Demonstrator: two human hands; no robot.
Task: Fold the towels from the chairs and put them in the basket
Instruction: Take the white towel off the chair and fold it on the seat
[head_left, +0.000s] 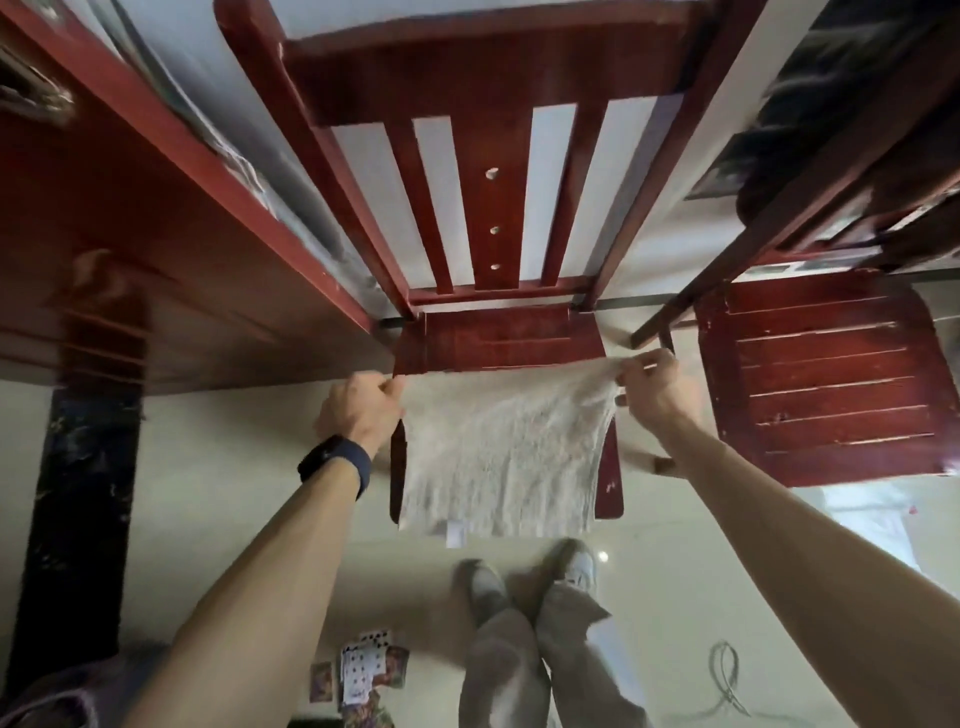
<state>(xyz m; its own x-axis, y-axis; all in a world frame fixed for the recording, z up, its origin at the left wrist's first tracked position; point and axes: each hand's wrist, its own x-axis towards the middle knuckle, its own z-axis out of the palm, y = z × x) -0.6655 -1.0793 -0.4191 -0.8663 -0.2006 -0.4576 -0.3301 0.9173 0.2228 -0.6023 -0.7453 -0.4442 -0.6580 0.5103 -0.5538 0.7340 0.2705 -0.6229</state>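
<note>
Standing on a pale glossy floor, the person's two shoes (488, 587) point toward the chairs, with a scatter of playing cards (363, 670) to their left and a loop of thin cable (727, 680) to their right. Both bare forearms reach forward; the left one wears a dark wristband (337, 462).

The left hand (358, 410) has its fingers curled and thumb closed on the towel's (498, 452) upper left corner. The right hand (652, 389) pinches the upper right corner between thumb and fingertips, bunching the cloth there. The cream towel is stretched flat between the two hands, and a small white label (456, 532) shows at its near edge.

It spreads over the front of the red wooden chair (498, 338); whether it rests on the seat or is held just above it cannot be told. That chair's slatted back rises beyond. A second red chair (826, 379) stands just to the right, and a red wooden table (156, 260) runs along the left.
</note>
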